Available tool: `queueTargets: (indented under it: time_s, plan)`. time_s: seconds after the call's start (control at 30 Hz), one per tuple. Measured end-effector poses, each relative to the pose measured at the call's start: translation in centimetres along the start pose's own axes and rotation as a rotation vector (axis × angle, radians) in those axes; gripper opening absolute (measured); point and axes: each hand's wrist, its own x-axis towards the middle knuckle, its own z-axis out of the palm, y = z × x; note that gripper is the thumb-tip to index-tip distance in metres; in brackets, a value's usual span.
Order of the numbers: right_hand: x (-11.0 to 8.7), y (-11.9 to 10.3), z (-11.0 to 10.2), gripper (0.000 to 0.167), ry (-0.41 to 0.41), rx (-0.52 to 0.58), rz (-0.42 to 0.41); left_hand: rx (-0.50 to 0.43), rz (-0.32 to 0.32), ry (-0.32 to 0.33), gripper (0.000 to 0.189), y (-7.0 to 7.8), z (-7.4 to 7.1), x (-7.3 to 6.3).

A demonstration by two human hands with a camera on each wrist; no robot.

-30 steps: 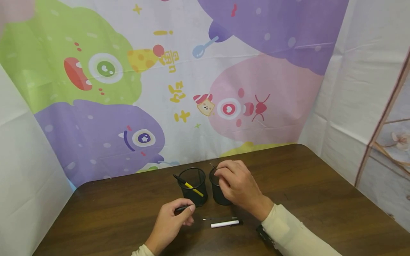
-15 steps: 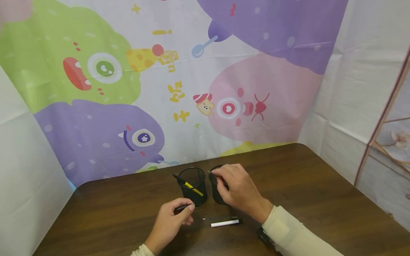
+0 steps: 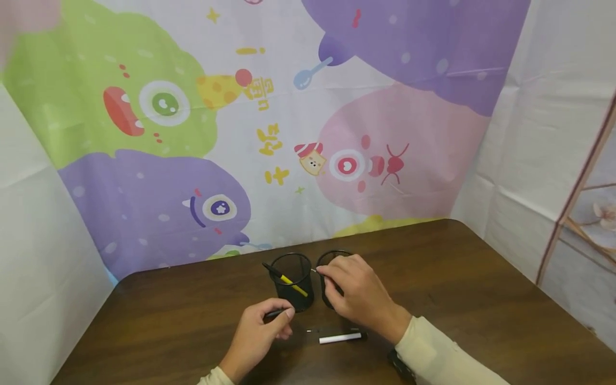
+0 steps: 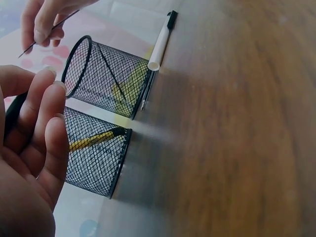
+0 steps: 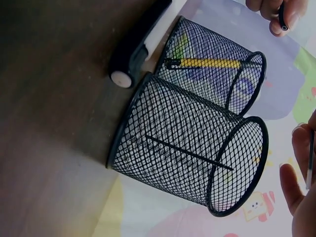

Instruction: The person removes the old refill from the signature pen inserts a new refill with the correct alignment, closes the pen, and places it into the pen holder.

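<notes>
In the head view my left hand (image 3: 262,329) is low at the centre, thumb and fingers gripping a black pen barrel (image 3: 273,314). The right wrist view shows a small round hole in the end of that barrel. My right hand (image 3: 361,291), in front of and above the right black mesh pen cup (image 3: 332,255), pinches a thin pen refill (image 5: 310,163). To the left stands a second mesh pen cup (image 3: 294,297), with a yellow pen with black ends (image 3: 289,280) leaning in it.
A white pen with a black cap (image 3: 339,338) lies on the dark wooden table (image 3: 159,331) before the cups. Beside it is a thin refill with a metal tip (image 4: 143,103). A cartoon-printed cloth (image 3: 289,224) hangs behind the table.
My right hand has come down slightly, and the refill's tip has dropped from above the right cup's rim to between the two cups. My left hand keeps its hold on the barrel.
</notes>
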Motion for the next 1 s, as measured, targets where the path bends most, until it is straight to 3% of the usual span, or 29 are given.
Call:
queueTargets:
  time_s: [1.0]
  plan:
    - [-0.7,-1.4,-0.4,0.008,-0.05,0.015,-0.03,0.001,0.006,0.01,0.022,0.1,0.1,0.0]
